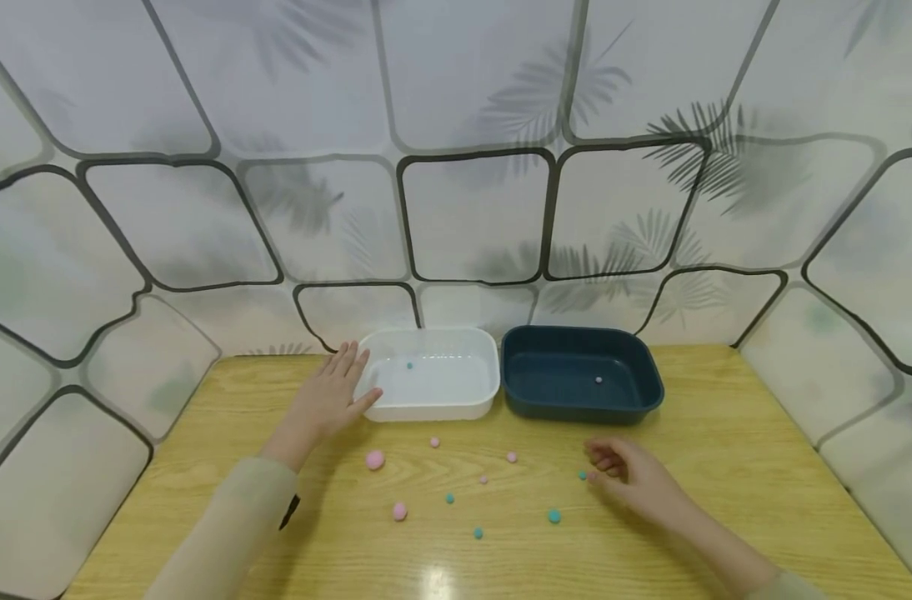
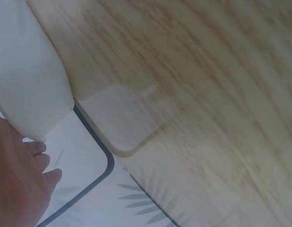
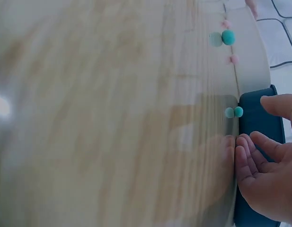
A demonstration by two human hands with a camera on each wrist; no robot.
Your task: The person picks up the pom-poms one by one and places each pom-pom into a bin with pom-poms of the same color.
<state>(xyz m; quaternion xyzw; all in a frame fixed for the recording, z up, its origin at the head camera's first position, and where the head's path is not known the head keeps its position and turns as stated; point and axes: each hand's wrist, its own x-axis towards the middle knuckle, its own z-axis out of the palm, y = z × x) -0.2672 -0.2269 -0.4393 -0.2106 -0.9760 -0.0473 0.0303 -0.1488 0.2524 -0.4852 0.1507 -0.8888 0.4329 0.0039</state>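
My left hand rests with straight fingers against the left rim of a white rectangular tub. In the left wrist view its fingertips touch the white wall. My right hand hovers low over the table in front of a dark blue tub, fingers loosely bent, thumb apart. Just beyond its thumb and fingertips lies a small teal ball; the right wrist view shows a gap between that ball and the fingers. One tiny teal ball sits inside the white tub, and one tiny pink ball inside the blue tub.
Several pink balls, among them a larger one, and several teal balls, such as one near the right hand, are scattered over the wooden table. Both tubs stand side by side against a patterned cloth backdrop.
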